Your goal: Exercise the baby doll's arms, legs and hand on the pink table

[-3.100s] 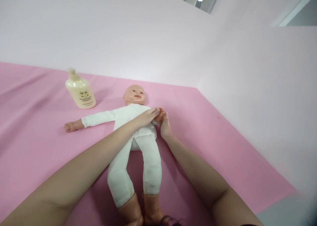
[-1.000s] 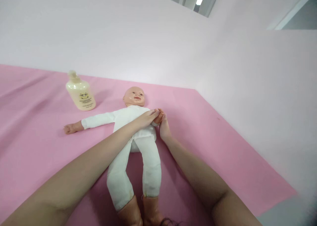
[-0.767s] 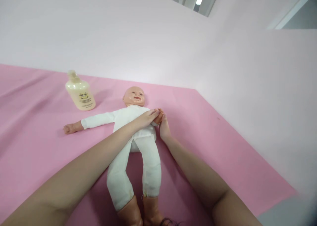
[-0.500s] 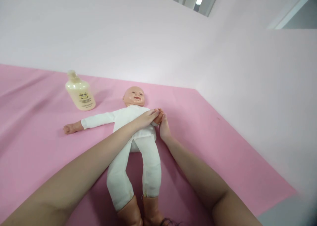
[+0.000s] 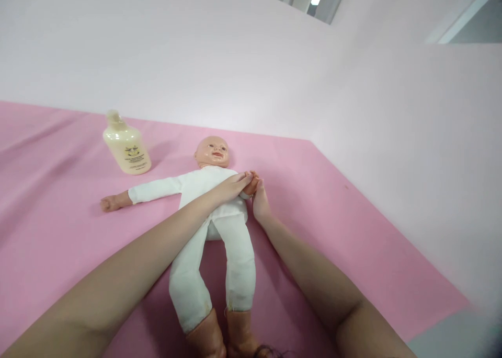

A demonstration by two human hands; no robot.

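Nearest the camera, the baby doll's (image 5: 214, 217) two brown feet poke out of white trouser legs at the bottom edge, close together and partly cut off by the frame. The doll lies on its back on the pink sheet (image 5: 58, 232), legs toward the person, head away. It is fully dressed in a white one-piece suit that covers trunk, arms and legs, with nothing pulled open as far as the view shows.

Both bare forearms reach up along the doll. The left arm crosses over its hips and belly, and the left hand (image 5: 231, 186) lies on the chest with fingers stretched toward the doll's small hand at the right side of its trunk. The right hand (image 5: 259, 201) comes up beside the doll's flank and meets the same spot from below. Together the two hands close around that little hand, fingertips touching each other over it; how firmly they press cannot be told. By my reading the work is on this one arm only and in mid-course: the doll's other arm (image 5: 143, 191) lies stretched out flat to the left, untouched, well apart from both hands.

Farther off, a cream lotion bottle (image 5: 126, 145) stands upright on the sheet, left of the doll's head (image 5: 212, 151), out of either hand's reach, and its cap seems to be on
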